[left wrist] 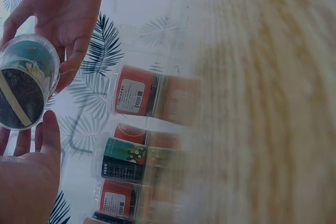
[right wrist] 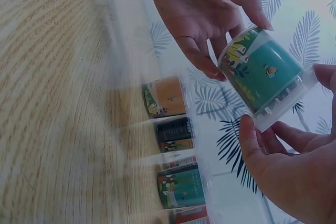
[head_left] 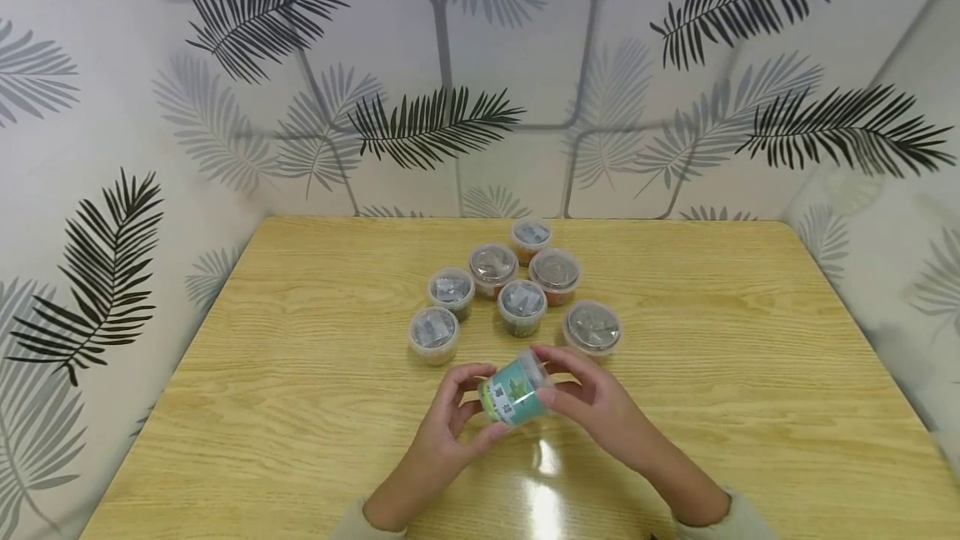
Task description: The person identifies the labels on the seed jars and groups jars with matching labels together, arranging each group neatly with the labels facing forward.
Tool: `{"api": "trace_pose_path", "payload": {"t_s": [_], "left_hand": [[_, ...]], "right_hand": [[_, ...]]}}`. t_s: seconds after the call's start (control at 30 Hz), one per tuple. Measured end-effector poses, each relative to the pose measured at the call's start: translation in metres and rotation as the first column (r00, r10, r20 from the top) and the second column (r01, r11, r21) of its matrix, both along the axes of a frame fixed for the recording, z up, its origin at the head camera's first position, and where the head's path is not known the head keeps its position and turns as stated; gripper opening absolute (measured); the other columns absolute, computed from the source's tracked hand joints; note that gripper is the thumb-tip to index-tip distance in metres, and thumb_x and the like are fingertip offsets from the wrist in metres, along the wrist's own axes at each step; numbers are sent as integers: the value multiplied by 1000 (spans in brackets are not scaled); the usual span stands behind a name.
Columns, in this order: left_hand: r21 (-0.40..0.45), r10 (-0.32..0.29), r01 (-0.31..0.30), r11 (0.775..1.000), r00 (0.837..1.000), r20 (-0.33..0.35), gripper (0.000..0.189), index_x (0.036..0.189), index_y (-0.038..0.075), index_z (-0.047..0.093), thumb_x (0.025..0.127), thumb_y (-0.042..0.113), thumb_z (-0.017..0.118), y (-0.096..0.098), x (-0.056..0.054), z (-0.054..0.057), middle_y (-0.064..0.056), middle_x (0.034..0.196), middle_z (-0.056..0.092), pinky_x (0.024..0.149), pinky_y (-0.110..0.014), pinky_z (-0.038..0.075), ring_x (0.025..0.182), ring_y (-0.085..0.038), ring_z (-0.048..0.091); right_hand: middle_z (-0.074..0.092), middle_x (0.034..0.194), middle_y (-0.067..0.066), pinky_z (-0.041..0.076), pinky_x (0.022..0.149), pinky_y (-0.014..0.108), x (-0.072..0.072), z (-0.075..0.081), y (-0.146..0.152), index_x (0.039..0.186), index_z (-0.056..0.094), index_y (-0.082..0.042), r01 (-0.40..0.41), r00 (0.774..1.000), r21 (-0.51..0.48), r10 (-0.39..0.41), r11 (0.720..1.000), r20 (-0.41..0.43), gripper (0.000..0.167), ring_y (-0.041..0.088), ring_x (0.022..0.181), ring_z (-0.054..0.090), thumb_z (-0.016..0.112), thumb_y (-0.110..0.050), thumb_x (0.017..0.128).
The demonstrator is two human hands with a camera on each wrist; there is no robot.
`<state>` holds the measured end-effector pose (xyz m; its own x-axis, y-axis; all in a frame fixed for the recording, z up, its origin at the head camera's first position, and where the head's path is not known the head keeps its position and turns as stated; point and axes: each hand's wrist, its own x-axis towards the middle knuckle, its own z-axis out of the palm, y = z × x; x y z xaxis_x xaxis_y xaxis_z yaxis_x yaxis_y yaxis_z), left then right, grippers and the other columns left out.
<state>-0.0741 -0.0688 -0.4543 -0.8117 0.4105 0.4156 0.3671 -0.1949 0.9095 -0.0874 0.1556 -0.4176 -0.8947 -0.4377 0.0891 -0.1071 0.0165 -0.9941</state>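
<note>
Head view: left hand and right hand are pinching opposite ends of a raised, tilted, see-through tub wrapped in plant-printed teal, a yellowish wood table lying beneath it, seven lidded tubs standing beyond it, and a leaf-patterned wall rising farther behind it.

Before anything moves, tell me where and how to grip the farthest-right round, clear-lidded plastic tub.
Grip the round, clear-lidded plastic tub across its curved side wall below the rim, probably from the right: it stands upright, and the other tubs lie to its left.
</note>
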Motion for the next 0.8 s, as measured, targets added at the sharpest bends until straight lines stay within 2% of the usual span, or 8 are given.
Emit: {"api": "trace_pose_path", "payload": {"t_s": [0.1,0.23,0.33,0.43,0.53,0.67,0.8], "left_hand": [[6,-23,23,1000,999,38,59,134,3,31,84,-6,62,-1,-2,-7,-20,133,32,93,-35,44,115,-28,37],[11,-59,58,998,993,104,56,134,3,30,87,-2,60,0,-1,-6,-16,133,33,93,-33,43,113,-22,40],[21,-71,69,997,989,132,55,134,4,31,87,-1,60,0,0,-6,-16,131,34,92,-29,43,110,-20,42],[40,-62,57,998,990,129,53,132,3,33,87,-2,61,0,0,-5,-17,130,35,93,-27,43,110,-20,43],[47,-49,45,998,995,86,54,131,1,34,85,-4,62,0,0,-6,-19,130,35,94,-30,43,112,-21,43],[31,-33,33,999,999,31,57,131,0,35,82,-9,63,2,0,-6,-19,130,34,95,-32,44,114,-21,43],[17,-5,6,1000,1000,-23,60,130,-3,35,79,-15,63,2,1,-2,-21,128,35,93,-33,45,112,-20,44]], "right_hand": [[42,131,17,49,87,34,1,1,1,137,39,1,-18,1000,-23,18,1000,-16,49,33,115,47,57,-7,92],[40,132,17,46,92,32,2,2,1,138,39,1,-47,996,-51,43,998,-82,49,26,119,44,56,-2,91],[38,135,17,42,97,31,3,3,0,138,38,3,-71,990,-62,63,995,-125,51,27,122,39,56,0,91],[36,138,16,40,99,31,3,3,-1,139,36,2,-90,989,-55,83,994,-123,52,30,125,35,56,-1,91],[35,139,16,42,98,32,3,3,-1,140,36,-2,-90,992,-29,87,995,-93,51,34,125,34,55,-4,93],[37,135,16,46,92,32,2,1,-1,140,37,-7,-54,997,29,55,998,-48,50,36,121,38,55,-9,94],[42,130,15,48,89,32,2,-1,-1,140,37,-6,-32,999,64,33,997,-11,50,36,118,42,56,-13,94]]}}
